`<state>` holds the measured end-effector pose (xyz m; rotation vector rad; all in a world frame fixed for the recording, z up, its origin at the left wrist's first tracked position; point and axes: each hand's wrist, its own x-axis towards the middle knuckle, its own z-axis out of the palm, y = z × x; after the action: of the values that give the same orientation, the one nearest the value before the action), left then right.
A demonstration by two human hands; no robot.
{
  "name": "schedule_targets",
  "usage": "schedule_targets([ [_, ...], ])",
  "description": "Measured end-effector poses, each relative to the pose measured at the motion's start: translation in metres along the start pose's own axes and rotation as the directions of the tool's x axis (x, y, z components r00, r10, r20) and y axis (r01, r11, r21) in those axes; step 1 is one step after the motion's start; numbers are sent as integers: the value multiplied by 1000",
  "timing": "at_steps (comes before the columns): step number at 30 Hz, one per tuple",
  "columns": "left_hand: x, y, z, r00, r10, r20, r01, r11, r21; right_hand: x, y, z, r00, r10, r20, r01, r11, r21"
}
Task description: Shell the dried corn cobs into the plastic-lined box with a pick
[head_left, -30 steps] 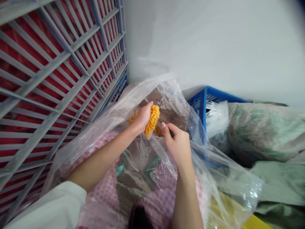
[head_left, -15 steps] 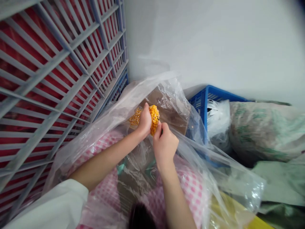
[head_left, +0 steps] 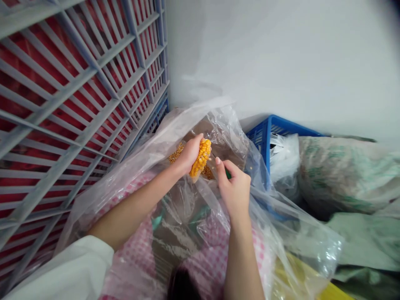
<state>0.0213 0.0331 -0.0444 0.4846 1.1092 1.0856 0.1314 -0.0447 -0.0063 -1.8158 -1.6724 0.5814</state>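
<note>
My left hand (head_left: 187, 155) is wrapped round a yellow corn cob (head_left: 201, 156), held upright over a clear plastic bag (head_left: 175, 208) spread across my lap. My right hand (head_left: 233, 188) is closed on a thin tool with a green handle (head_left: 228, 173), its tip pointing toward the cob from the right. Loose kernels (head_left: 176, 153) lie in the bag just behind the cob. A pink checked cloth (head_left: 212, 262) shows under the plastic.
A grey slatted crate wall (head_left: 78, 96) with red inside rises on the left. A blue crate (head_left: 271, 131) holding white bags stands at the right, beside green woven sacks (head_left: 343, 175). A white wall is behind.
My right hand pressed against the cob half a second ago, then drew back to the right with the tool. The cob tilted slightly in my left hand.
</note>
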Motion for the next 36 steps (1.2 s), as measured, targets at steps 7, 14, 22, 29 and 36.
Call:
schedule_targets([
  [7, 5, -5, -4, 999, 49, 9, -50, 987, 153, 1, 2, -3, 998, -23, 64, 29, 995, -94],
  [14, -1, 1, -6, 966, 224, 129, -246, 642, 726, 3, 6, -7, 989, -53, 140, 94, 947, -306],
  [22, 4, -17, 0, 950, 285, -127, -172, 819, 548, -8, -8, 39, 991, 80, -110, -113, 934, -338],
  [29, 4, -18, 1, 984, 120, -130, -96, 980, 174, -4, -4, 23, 998, 51, -23, -54, 983, -174],
  [36, 13, -10, -12, 985, 169, 40, -171, 902, 397, 1, 9, -6, 1000, 1, 26, -2, 1000, 26],
])
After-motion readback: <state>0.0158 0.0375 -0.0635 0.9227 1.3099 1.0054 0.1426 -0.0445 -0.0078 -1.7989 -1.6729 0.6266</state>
